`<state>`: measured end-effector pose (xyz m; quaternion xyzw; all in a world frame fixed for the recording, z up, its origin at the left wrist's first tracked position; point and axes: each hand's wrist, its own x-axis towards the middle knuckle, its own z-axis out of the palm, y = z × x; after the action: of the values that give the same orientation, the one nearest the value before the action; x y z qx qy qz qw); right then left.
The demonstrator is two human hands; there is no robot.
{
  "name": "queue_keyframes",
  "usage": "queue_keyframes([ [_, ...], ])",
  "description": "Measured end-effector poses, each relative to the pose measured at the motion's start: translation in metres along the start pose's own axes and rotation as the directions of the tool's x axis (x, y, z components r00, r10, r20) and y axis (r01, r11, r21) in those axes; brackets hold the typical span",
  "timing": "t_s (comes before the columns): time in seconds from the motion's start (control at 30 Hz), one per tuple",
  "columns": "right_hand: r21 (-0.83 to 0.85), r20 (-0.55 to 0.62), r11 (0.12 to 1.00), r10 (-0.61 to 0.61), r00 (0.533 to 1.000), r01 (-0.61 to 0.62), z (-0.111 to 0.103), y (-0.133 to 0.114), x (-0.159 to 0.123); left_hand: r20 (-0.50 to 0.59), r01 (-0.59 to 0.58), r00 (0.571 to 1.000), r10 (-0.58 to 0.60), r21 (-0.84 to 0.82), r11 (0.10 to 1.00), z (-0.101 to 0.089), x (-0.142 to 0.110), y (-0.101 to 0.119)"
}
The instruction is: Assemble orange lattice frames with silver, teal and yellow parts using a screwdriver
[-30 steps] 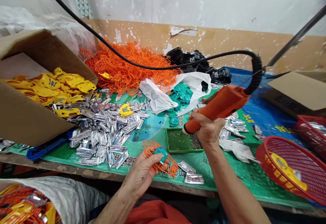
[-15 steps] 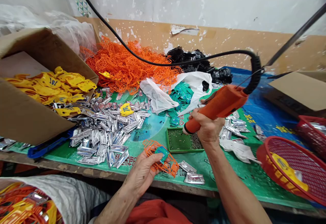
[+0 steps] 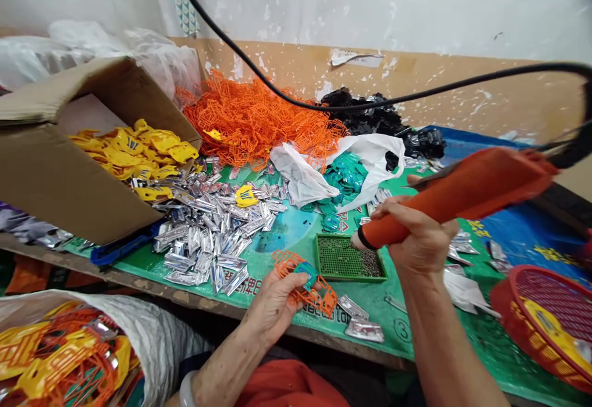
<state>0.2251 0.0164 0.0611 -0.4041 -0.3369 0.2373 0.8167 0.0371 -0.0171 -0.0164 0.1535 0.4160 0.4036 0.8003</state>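
Note:
My left hand is closed on an orange plastic frame with a small teal piece pressed onto it, held just over the table's front edge. My right hand grips an orange electric screwdriver by its barrel. Its black cable arcs up to the left. The tool's tip hovers at the left rim of a small green screw tray, just right of the frame.
A cardboard box holds yellow parts. Silver metal pieces lie heaped beside an orange frame pile, teal parts on a white bag and black parts. A red basket sits right; a sack of assembled pieces lower left.
The view has shifted left, so everything sits further right in the picture. The screwdriver has swung up and lies flatter. My left hand keeps the frame in the same spot on the table.

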Motion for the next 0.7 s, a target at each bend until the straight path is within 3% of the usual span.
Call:
queue_keyframes([
  [0.17,0.072,0.162,0.992,0.093,0.982,-0.106,0.007,-0.034,-0.026,0.01,-0.027,1.0,0.027,-0.024,0.999,0.0,0.0,-0.003],
  [0.33,0.112,0.3,0.973,0.163,0.94,-0.204,0.01,-0.045,-0.052,0.082,-0.038,0.996,0.039,-0.02,0.999,0.002,-0.001,-0.003],
  [0.7,0.15,0.344,0.961,0.168,0.924,-0.231,0.015,-0.04,-0.069,0.113,-0.051,0.992,0.049,0.018,0.999,-0.002,0.001,-0.003],
])
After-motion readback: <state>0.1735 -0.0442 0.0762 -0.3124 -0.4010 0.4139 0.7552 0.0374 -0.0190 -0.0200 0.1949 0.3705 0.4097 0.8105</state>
